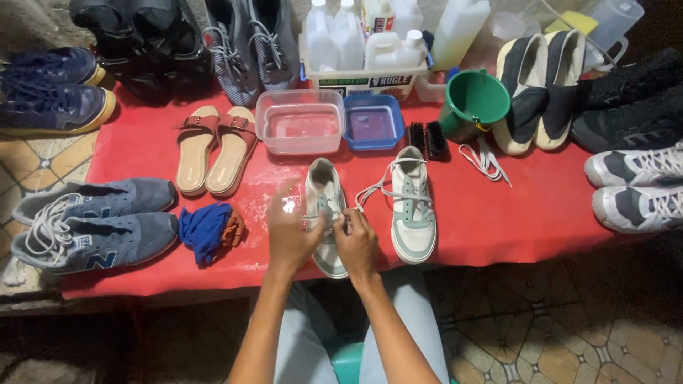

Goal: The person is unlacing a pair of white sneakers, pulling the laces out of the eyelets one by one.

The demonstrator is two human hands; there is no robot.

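Two white sneakers with pale green trim lie on the red table cover (498, 213). The left sneaker (324, 188) is under both my hands. My left hand (290, 229), blurred by motion, rests on its side. My right hand (357, 242) pinches a white lace (370, 193) at the shoe's front; the lace runs up to the right sneaker (413, 206), which lies just right of my hands.
A clear tub (300, 121) and a blue tub (373, 122) stand behind the sneakers, with a black brush (427, 139), a green bucket (473, 103) and a loose lace (486, 160). Brown sandals (213, 146), a blue cloth (205, 229), grey trainers (92, 224) and several other shoes surround them.
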